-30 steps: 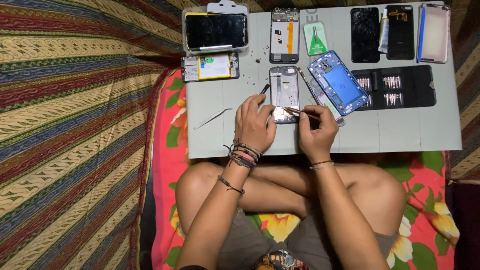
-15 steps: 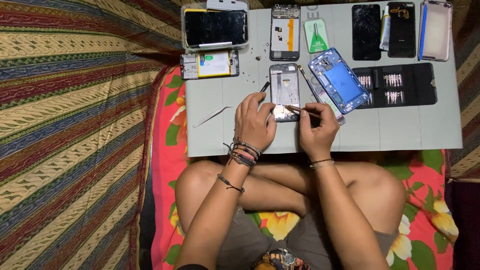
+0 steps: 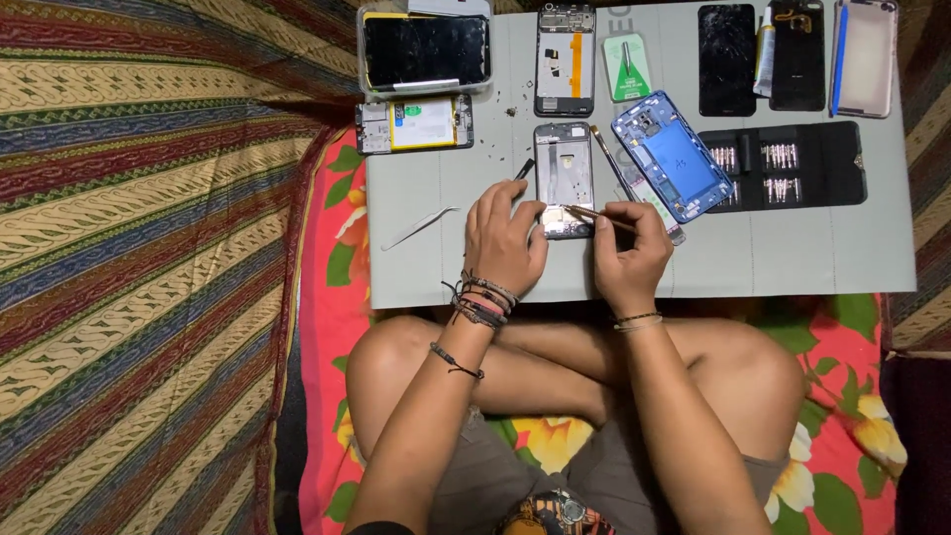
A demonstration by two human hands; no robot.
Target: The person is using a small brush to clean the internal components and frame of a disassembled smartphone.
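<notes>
An opened grey phone frame [image 3: 563, 168] lies on the grey work mat [image 3: 792, 258] in front of me. My left hand [image 3: 505, 238] rests on the mat with its fingers pressing the frame's lower left corner. My right hand [image 3: 630, 256] grips a thin screwdriver [image 3: 594, 214], whose tip points left onto the frame's lower end. Bracelets ring my left wrist. My crossed bare legs sit just below the mat's front edge.
Metal tweezers [image 3: 421, 227] lie left of my hands. A blue phone back [image 3: 672, 157], a black bit case [image 3: 792, 164], a circuit board with a battery [image 3: 414, 125], a cracked screen [image 3: 424, 50] and other phone parts line the mat. Striped cloth lies left.
Both hands stay at the phone frame's lower end. The screwdriver's angle has shifted only slightly.
</notes>
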